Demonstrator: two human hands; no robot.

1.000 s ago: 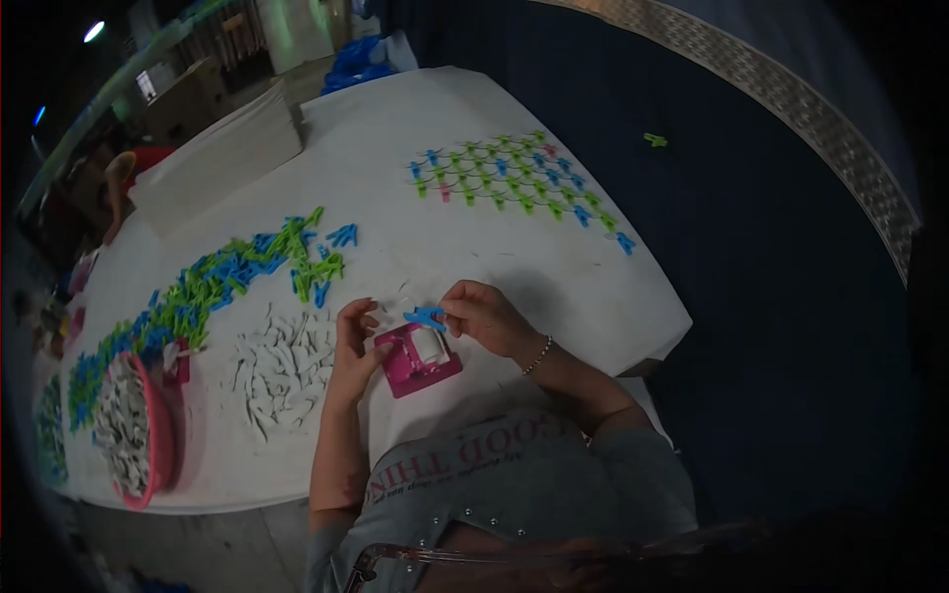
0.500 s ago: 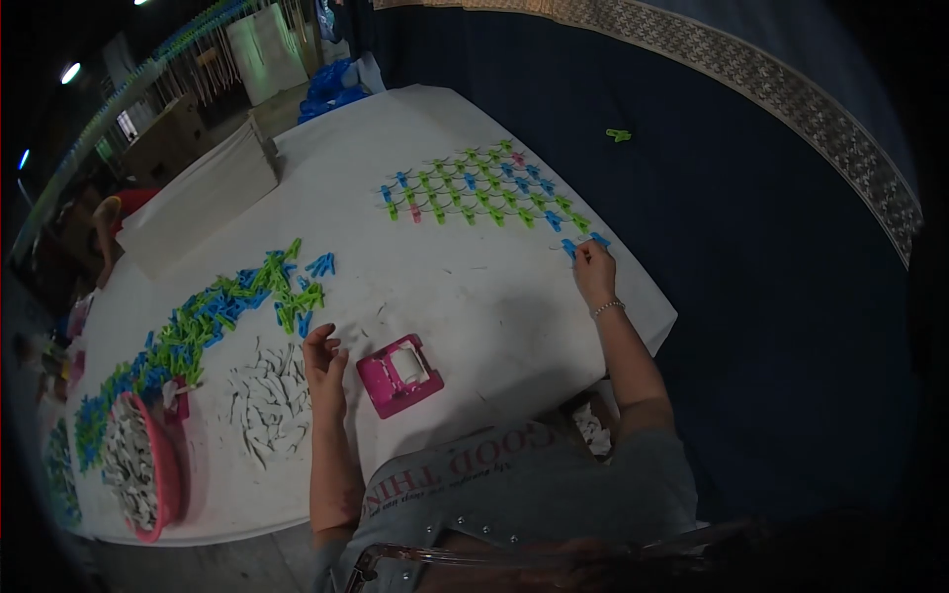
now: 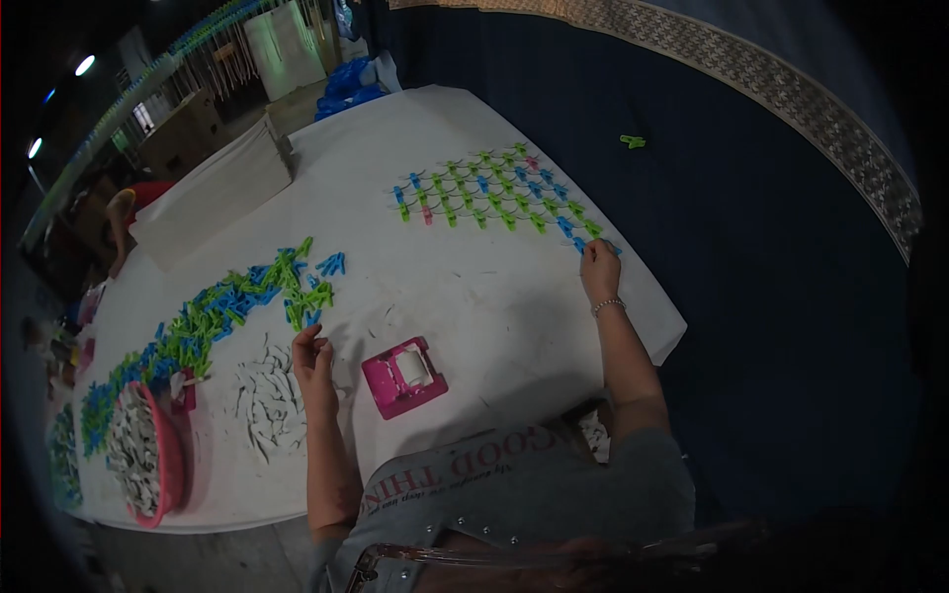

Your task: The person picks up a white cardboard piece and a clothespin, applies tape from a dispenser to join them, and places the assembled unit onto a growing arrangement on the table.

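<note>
My right hand (image 3: 600,274) is at the table's right edge, its fingertips pinched on a blue plastic clothes peg (image 3: 580,245) whose ends show partly beside them. Above it lies a slanted grid of green, blue and pink pegs (image 3: 480,185) joined by thin, pale curved strips. Loosely curled, my left hand (image 3: 314,361) hovers beside a heap of grey-white strips (image 3: 267,410), its thumb apart from the fingers and nothing visible in it. Just beyond that hand are loose green and blue pegs (image 3: 308,296).
A pink tray (image 3: 405,407) with a white roll stands between my arms. At left are a long peg heap (image 3: 198,324) and a pink basket (image 3: 170,465) of strips. A fabric-covered box (image 3: 213,203) stands farther back, a person's arm (image 3: 121,222) beside it. One green peg (image 3: 633,142) lies on dark cloth.
My left hand has moved slightly left and its fingers have curled more. My right hand stays at the grid's lower corner, its fingers lower over the blue peg. The view has shifted a little.
</note>
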